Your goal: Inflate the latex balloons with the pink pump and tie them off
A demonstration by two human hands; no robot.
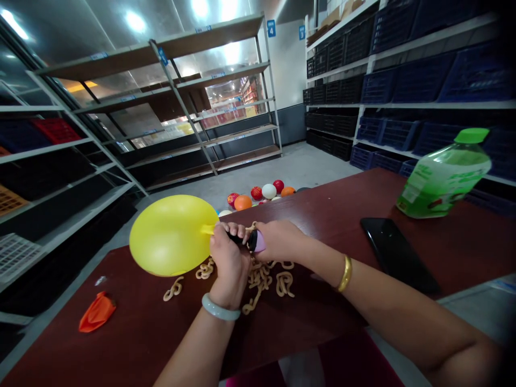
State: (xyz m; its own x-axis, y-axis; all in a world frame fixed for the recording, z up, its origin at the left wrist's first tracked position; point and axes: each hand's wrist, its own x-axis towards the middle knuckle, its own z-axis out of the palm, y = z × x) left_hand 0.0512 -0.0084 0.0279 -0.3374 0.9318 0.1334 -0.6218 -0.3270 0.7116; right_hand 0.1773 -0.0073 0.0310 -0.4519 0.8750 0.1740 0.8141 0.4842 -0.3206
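Note:
A swollen yellow balloon [174,234] hangs to the left above the table, its neck at my left hand. My left hand [229,247] is closed around that neck and the black front end of a hand balloon pump [253,241]. My right hand [280,241] is wrapped around the pump's purple part; most of the pump is hidden by my fingers. Beneath both hands lie several beige curled strands [284,284], perhaps rubbery. A limp orange balloon [98,313], uninflated, rests on the table at the left.
The dark red table [322,328] carries a black phone [397,253] and a green-capped bottle of green liquid [445,174] at the right. Several inflated balloons [243,202] lie on the floor beyond the far edge. Metal shelves [213,156] and blue crates [399,133] stand around.

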